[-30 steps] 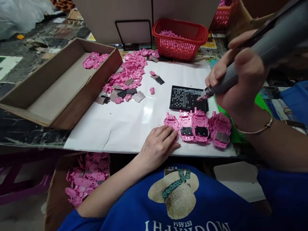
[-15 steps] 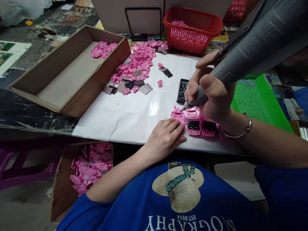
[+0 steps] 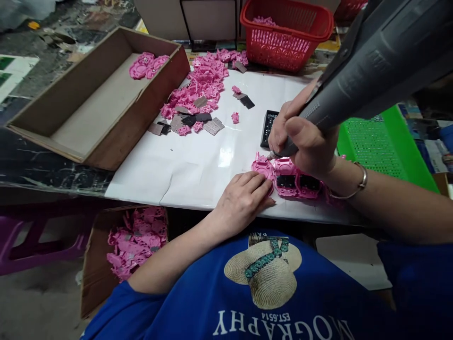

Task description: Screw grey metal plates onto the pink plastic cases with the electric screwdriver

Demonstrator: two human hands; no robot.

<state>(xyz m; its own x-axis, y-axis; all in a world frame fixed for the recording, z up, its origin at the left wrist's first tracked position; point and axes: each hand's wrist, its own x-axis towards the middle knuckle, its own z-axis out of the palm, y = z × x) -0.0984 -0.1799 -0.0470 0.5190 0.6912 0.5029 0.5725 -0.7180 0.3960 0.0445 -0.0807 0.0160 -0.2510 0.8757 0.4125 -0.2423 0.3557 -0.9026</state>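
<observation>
My right hand (image 3: 307,134) is wrapped round a grey electric screwdriver (image 3: 354,89), tilted with its tip down at the top of a pink plastic casing (image 3: 262,166). My left hand (image 3: 244,200) lies on the lower part of that casing, its fingers together and pressing it to the white table sheet. To the right sit more pink casings (image 3: 285,166), two with black plates (image 3: 308,182), partly under my right wrist. Behind my right hand stands a small black tray (image 3: 267,127) of screws, partly covered by the hand.
Loose pink parts (image 3: 208,78) and grey and black plates (image 3: 213,126) lie at the back left, beside a cardboard box (image 3: 141,111). A red basket (image 3: 276,47) is behind, a green tray (image 3: 371,146) at the right, and a carton of pink pieces (image 3: 141,241) below.
The screwdriver tip and my right hand have shifted slightly left and lower against the pink casing. The whole view has moved a little. My left hand stays on the casing.
</observation>
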